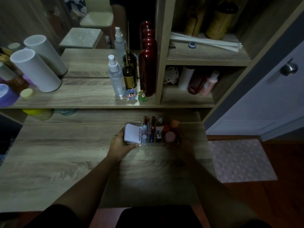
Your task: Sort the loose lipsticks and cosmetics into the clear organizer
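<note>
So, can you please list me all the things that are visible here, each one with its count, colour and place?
clear organizer: 1, transparent, on the desk between both hands
white compact: 1, white with dark lettering, organizer's left section
lipsticks and small cosmetics: several, red, blue, pink, orange; upright in the organizer's slots
spray bottles: 1 clear, plus its mirror reflection, on the shelf
brown bottle: 1, dark amber, beside the spray bottle
red bottle: 1 tall, dark red, by the shelf divider
figurines: 2, blue and green, at the shelf front
white cylinder: 1, white, shelf left
pink bottle: 1, right cubby
mat: 1, pale pink, on the floor
left hand: on the organizer's left end
right hand: at its right end, in shadow
</note>
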A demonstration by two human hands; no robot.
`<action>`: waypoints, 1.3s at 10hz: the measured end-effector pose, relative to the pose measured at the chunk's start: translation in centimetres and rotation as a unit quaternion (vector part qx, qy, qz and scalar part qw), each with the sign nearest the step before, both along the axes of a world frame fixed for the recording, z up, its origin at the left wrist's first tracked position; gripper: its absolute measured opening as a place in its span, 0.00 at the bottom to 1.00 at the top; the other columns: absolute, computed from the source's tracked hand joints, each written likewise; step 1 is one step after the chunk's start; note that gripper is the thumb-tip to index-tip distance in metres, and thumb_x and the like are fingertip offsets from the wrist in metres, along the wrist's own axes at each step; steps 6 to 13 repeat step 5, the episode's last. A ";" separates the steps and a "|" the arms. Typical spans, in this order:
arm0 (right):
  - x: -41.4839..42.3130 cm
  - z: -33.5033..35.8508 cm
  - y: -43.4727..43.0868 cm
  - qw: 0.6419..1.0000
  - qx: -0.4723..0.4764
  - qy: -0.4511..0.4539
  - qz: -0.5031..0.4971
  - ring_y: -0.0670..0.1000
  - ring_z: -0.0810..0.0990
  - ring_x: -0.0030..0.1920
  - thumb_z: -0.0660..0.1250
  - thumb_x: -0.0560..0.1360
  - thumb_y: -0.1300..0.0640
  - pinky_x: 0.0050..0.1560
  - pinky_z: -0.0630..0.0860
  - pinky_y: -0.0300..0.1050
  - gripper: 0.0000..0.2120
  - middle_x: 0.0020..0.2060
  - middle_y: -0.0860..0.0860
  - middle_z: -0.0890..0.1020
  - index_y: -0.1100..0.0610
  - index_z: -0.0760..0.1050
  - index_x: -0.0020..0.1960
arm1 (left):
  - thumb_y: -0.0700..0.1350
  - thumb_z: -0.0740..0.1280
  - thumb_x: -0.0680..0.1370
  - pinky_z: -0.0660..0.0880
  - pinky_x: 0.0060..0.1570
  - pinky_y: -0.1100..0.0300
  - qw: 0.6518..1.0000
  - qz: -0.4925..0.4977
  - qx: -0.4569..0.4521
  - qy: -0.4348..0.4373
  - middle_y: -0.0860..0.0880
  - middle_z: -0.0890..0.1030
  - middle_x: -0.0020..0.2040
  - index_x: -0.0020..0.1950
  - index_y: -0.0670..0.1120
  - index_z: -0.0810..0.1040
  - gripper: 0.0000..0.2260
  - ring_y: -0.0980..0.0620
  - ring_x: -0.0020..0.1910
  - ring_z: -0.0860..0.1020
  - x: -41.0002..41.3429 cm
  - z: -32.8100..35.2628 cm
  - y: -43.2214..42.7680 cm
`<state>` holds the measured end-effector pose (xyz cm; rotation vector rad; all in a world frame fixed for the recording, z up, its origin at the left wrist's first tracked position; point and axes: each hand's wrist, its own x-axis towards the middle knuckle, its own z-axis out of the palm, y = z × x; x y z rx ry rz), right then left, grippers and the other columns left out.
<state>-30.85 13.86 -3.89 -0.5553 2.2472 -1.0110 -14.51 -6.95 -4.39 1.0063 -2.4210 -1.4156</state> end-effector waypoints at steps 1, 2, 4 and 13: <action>-0.1 -0.1 0.0 1.000 0.004 0.020 0.010 0.59 0.73 0.62 0.69 0.73 0.59 0.61 0.72 0.47 0.30 0.61 0.58 0.75 0.59 0.61 0.71 | 0.45 0.78 0.65 0.77 0.55 0.51 1.000 -0.004 0.002 -0.015 0.46 0.79 0.59 0.70 0.49 0.65 0.37 0.48 0.55 0.77 0.1 0.2 0.1; 0.8 0.7 -0.1 0.999 0.017 0.036 -0.019 0.59 0.75 0.60 0.71 0.71 0.55 0.58 0.69 0.47 0.30 0.61 0.58 0.76 0.57 0.64 0.69 | 0.45 0.79 0.64 0.75 0.54 0.53 1.000 -0.005 -0.012 -0.016 0.46 0.78 0.56 0.68 0.47 0.63 0.37 0.45 0.58 0.75 0.0 0.9 0.4; 2.2 2.7 0.9 0.995 -0.022 0.095 0.010 0.55 0.73 0.61 0.69 0.73 0.56 0.57 0.64 0.42 0.26 0.63 0.56 0.74 0.58 0.65 0.68 | 0.53 0.74 0.68 0.68 0.59 0.47 0.994 -0.027 -0.104 -0.010 0.43 0.70 0.66 0.74 0.47 0.54 0.42 0.45 0.63 0.64 1.1 2.9 1.8; 2.5 3.8 1.4 0.991 -0.042 0.125 0.011 0.54 0.72 0.60 0.66 0.76 0.58 0.64 0.64 0.44 0.23 0.62 0.57 0.72 0.63 0.64 0.68 | 0.55 0.69 0.71 0.67 0.63 0.44 0.991 -0.024 -0.133 -0.001 0.41 0.66 0.71 0.76 0.43 0.52 0.41 0.42 0.67 0.63 0.9 4.3 3.1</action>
